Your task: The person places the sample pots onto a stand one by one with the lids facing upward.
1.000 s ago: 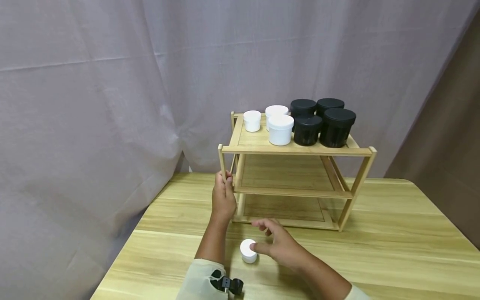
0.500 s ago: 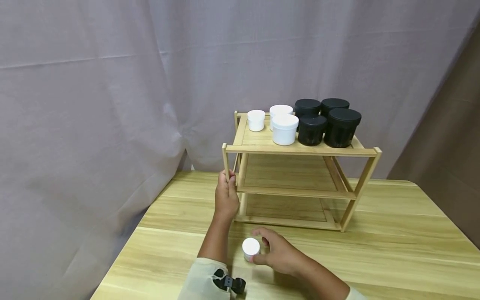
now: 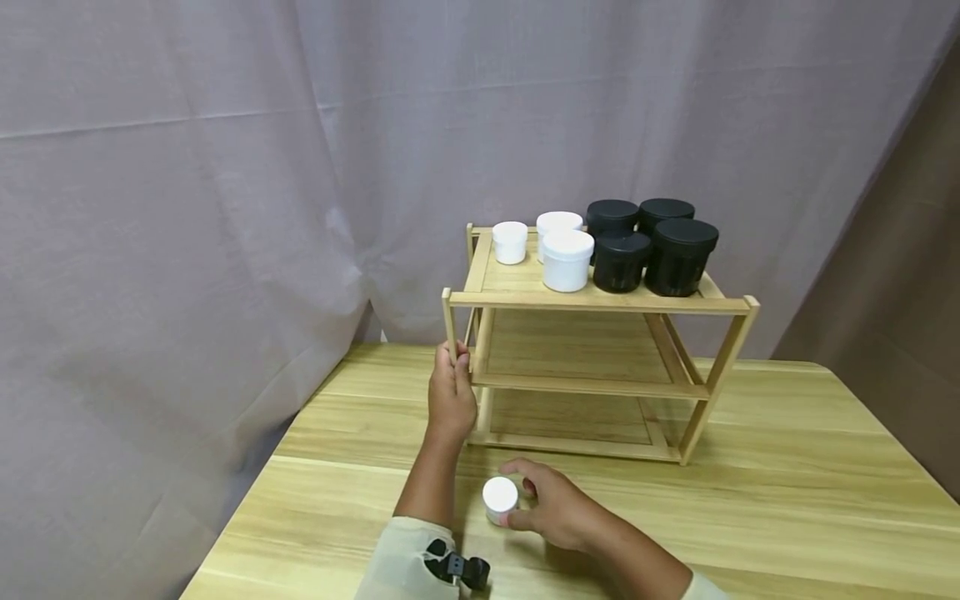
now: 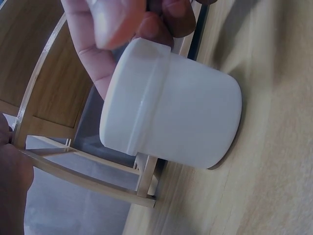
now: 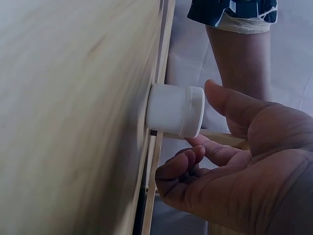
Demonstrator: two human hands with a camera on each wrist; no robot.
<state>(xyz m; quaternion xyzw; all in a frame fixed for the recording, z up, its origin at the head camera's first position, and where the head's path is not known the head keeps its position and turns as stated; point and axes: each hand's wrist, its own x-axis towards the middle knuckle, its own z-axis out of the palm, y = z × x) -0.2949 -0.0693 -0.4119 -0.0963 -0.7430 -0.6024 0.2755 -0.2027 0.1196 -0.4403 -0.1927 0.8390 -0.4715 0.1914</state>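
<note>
My left hand (image 3: 452,400) grips the front left post of a three-tier wooden shelf rack (image 3: 600,302), its fingers round the wood below the top shelf. A small white lidded jar (image 3: 500,495) stands upright on the table in front of the rack. At the jar's right side, my right hand (image 3: 557,504) has thumb and index finger on opposite sides of the lid. In the right wrist view both fingertips meet the lid edge of the jar (image 5: 171,110), and the other fingers curl beside it. The left wrist view shows the jar (image 4: 190,112) large, its base on the table.
On the top shelf stand a small white jar (image 3: 510,243), two larger white jars (image 3: 567,262) and several black jars (image 3: 681,258). The middle shelf (image 3: 577,346) and bottom shelf lie below. A grey curtain (image 3: 225,208) hangs behind the wooden table (image 3: 795,500).
Over the last second my right hand has lowered and closed in around the white jar, thumb and index finger coming to its lid. The left hand keeps its hold on the rack.
</note>
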